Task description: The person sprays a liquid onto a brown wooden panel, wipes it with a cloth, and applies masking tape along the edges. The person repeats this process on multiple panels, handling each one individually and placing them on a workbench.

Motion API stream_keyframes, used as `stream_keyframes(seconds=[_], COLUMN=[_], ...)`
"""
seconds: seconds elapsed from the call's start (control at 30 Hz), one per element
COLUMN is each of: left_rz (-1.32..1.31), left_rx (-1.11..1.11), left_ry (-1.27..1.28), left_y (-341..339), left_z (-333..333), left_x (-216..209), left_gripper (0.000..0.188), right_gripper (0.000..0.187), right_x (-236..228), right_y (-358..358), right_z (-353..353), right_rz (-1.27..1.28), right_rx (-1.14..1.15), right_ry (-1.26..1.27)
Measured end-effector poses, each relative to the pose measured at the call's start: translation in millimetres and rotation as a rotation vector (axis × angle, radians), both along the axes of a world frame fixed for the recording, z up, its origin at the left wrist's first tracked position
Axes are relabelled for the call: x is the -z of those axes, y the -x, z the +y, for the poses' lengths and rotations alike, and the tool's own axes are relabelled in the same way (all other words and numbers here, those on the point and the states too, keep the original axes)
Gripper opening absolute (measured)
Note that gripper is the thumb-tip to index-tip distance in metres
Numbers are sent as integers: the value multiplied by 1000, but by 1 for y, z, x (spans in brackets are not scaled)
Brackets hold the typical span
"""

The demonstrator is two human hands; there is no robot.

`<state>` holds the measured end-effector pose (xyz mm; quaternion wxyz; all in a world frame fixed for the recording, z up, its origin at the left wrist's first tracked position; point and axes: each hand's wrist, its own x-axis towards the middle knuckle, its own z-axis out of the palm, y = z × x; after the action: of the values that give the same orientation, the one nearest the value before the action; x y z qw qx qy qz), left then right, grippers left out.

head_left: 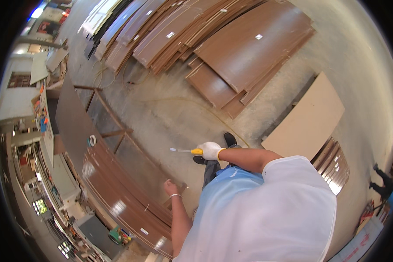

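Note:
My right hand (pixel 211 151), in a white work glove, is closed around the yellow handle of a tool with a thin, flat, pale blade (pixel 181 150). Its blade points left, over the bare concrete in front of my shoes. My left hand (pixel 171 187) is bare, with a bracelet at the wrist. It hangs beside the near edge of the brown panels (pixel 131 196) on the left, its fingers loosely bent and apart, holding nothing I can see. A roll of tape (pixel 91 140) sits on the dark board (pixel 72 118) beyond those panels.
Stacks of brown panels (pixel 236 52) lie ahead on the floor. A beige board (pixel 308 118) lies to the right, with more brown panels (pixel 334 163) beside it. A thin hose (pixel 209 110) crosses the floor. Another person (pixel 386 185) is at the far right.

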<state>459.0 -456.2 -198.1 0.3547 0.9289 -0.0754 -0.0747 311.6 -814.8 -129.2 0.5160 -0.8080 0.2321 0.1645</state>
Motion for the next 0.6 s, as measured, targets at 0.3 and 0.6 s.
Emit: stream_keyframes(seconds=[0.3, 0.6], left_rz=[1054, 1105], left_rx=[-645, -317], left_ry=[20, 75], left_y=[126, 98], left_z=[127, 161], left_x=[-15, -5], left_gripper=[19, 26], right_gripper=[70, 97], right_x=[57, 85], right_y=[-103, -185], right_z=[9, -10], right_rz=[58, 116], right_rx=[625, 968], right_ry=[-2, -125])
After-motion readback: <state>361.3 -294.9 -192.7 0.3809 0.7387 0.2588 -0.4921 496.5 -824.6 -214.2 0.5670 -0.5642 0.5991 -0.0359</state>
